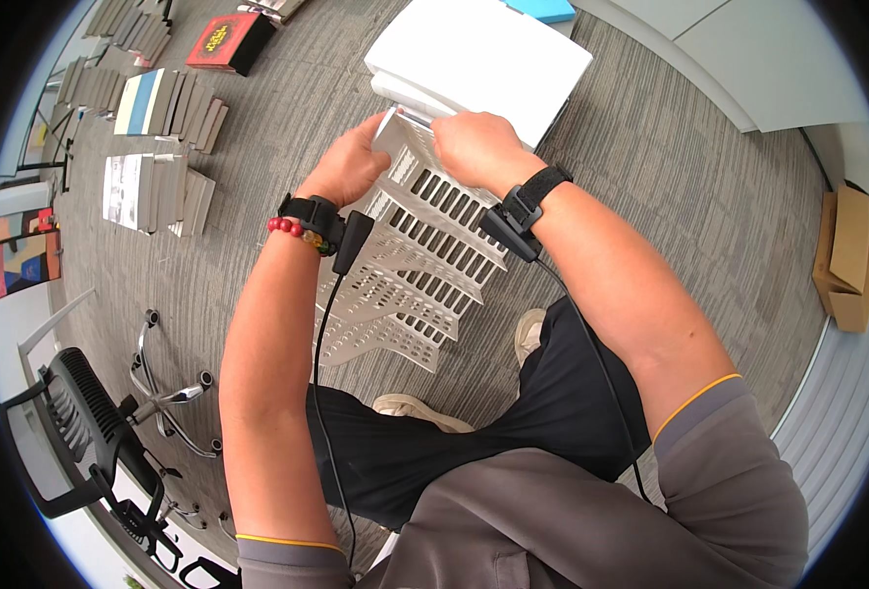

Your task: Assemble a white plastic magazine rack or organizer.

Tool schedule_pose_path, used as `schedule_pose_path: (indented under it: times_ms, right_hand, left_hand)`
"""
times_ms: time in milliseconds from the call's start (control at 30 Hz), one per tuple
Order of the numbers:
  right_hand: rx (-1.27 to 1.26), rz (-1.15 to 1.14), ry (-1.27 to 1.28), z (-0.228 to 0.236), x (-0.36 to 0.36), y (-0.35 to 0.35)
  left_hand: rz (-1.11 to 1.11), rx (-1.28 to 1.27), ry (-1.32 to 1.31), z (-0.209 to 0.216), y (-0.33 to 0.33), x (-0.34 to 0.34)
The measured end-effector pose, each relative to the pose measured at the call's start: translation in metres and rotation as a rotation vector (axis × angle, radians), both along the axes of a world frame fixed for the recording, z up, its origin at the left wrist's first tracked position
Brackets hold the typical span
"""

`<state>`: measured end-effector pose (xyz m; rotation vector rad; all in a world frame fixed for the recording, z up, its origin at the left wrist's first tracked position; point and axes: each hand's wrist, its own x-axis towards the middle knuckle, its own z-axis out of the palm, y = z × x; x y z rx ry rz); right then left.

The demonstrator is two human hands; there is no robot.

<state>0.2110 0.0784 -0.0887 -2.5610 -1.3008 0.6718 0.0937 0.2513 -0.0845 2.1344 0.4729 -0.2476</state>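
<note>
A white perforated rack, with several slotted tiers and upright side panels full of round holes, stands in front of me above my shoes. My left hand is closed on the top left corner of the rack, its thumb along the side panel. My right hand is curled over the far top edge, its fingertips hidden behind the knuckles. Just beyond both hands sits a large white block-shaped object, its near edge close to the rack's top.
Several stacks of books stand on the grey carpet at the left, with a red and black box farther back. An office chair is at the lower left. An opened cardboard box lies by the right wall.
</note>
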Motion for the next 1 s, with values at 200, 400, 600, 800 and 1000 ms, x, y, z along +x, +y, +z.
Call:
schedule_pose_path:
  times_ms: [200,400,600,800,1000]
  right_hand:
    - [-0.01,-0.014,-0.011,0.0006,0.0067,-0.0005]
    - [0.014,-0.045,-0.002,0.0041,0.0056,0.0001]
    - [0.044,-0.054,-0.008,0.0052,0.0037,0.0027]
    - [0.055,-0.052,0.003,0.0046,0.0075,0.0004]
    - [0.05,-0.035,0.005,0.0081,0.0062,0.0001]
  left_hand:
    - [-0.036,0.036,-0.018,0.0003,0.0012,-0.0013]
    - [-0.017,0.044,-0.001,0.0001,0.0022,-0.0018]
    - [0.01,-0.02,-0.007,-0.0009,0.0019,-0.0022]
    - [0.035,-0.038,-0.004,0.0005,-0.0009,-0.0015]
    - [0.032,-0.029,-0.025,0.0016,-0.0008,-0.0027]
